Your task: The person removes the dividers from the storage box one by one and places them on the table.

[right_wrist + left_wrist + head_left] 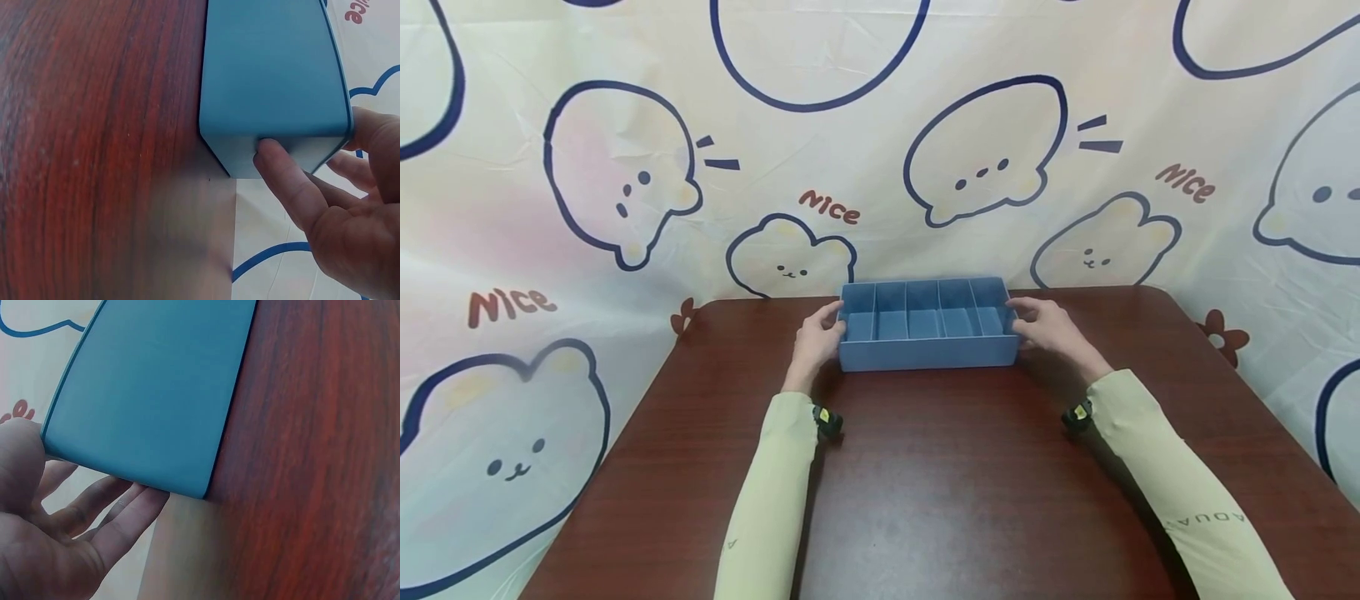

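Note:
A blue open-topped organizer box (928,354) with several compartments in a row sits on the table's far half. My left hand (817,340) is at its left end, the fingers fairly straight against the end wall. In the left wrist view the thumb side lies by the rim of the box (150,394), and the fingertips reach the lower part of the end. At the opposite end is my right hand (1051,325). One extended finger (284,178) presses the end wall of the box (275,69); the other fingers are partly hidden behind it.
The dark brown wooden table (925,483) runs under both forearms. Behind and beside it hangs a pale cloth (865,150) printed with cartoon bears. Small dark devices, one of them the left wrist device (827,423), are worn on the wrists.

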Demonstrator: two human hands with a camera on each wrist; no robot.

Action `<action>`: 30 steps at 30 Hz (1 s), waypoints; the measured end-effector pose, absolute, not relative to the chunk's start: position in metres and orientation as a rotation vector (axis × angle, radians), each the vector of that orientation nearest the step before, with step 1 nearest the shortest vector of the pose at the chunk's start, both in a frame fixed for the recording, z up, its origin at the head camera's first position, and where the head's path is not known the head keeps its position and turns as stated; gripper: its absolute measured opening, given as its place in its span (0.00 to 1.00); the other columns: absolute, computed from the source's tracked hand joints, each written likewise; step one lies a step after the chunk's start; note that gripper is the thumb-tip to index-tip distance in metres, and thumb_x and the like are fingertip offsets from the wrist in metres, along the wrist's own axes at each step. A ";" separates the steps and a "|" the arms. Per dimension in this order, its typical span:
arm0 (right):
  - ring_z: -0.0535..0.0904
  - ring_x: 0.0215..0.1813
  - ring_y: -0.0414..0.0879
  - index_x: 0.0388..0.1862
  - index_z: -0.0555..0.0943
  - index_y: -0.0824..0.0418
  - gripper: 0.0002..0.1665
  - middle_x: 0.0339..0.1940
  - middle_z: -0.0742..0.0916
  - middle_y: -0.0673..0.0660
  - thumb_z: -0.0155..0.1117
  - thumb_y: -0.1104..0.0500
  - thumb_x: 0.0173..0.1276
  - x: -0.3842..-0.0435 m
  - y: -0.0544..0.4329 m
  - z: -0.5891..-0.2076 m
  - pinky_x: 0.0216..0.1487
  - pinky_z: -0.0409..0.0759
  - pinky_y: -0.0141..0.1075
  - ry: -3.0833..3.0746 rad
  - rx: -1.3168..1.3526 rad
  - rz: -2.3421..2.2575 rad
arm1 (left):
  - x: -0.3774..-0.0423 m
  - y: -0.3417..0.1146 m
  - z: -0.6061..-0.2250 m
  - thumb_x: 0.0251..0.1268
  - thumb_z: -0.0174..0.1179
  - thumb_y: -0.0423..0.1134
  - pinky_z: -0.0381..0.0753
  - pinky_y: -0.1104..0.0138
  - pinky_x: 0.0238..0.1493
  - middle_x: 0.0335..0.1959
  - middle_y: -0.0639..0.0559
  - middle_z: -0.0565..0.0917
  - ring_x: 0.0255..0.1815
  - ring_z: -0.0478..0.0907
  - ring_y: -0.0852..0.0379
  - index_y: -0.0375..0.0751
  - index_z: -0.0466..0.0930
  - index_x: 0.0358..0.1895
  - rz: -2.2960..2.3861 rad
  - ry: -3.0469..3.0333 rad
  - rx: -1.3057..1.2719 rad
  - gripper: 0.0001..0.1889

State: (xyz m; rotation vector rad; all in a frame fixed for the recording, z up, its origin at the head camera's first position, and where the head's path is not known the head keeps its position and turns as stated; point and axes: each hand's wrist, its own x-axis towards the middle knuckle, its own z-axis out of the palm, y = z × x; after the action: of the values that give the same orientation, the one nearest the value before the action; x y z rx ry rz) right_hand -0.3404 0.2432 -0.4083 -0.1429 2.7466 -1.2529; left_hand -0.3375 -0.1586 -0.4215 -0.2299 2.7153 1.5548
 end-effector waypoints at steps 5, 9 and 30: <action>0.85 0.50 0.62 0.73 0.67 0.57 0.32 0.64 0.77 0.71 0.52 0.60 0.69 -0.342 0.247 -0.408 0.42 0.86 0.47 2.746 -0.142 -1.243 | -0.339 -0.155 -0.423 0.72 0.52 0.47 0.81 0.58 0.43 0.64 0.42 0.75 0.47 0.80 0.45 0.65 0.67 0.71 1.553 2.730 -0.227 0.25; 0.84 0.51 0.63 0.73 0.66 0.57 0.32 0.64 0.76 0.71 0.51 0.59 0.69 -0.343 0.249 -0.406 0.43 0.85 0.47 2.736 -0.143 -1.250 | -0.341 -0.153 -0.424 0.72 0.52 0.48 0.80 0.60 0.39 0.63 0.43 0.76 0.45 0.80 0.46 0.65 0.67 0.71 1.553 2.741 -0.220 0.25; 0.85 0.48 0.59 0.74 0.66 0.57 0.31 0.66 0.75 0.71 0.50 0.58 0.71 -0.344 0.257 -0.407 0.39 0.86 0.43 2.740 -0.169 -1.217 | -0.341 -0.145 -0.423 0.73 0.51 0.47 0.80 0.54 0.48 0.68 0.43 0.72 0.57 0.75 0.43 0.64 0.66 0.71 1.539 2.762 -0.225 0.24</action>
State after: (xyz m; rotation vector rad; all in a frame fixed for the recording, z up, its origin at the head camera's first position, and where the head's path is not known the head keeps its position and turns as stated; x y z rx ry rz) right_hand -0.3444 0.2568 -0.4073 -0.1691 2.7402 -1.2174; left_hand -0.3412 -0.1450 -0.4234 -0.2248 2.7624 1.5389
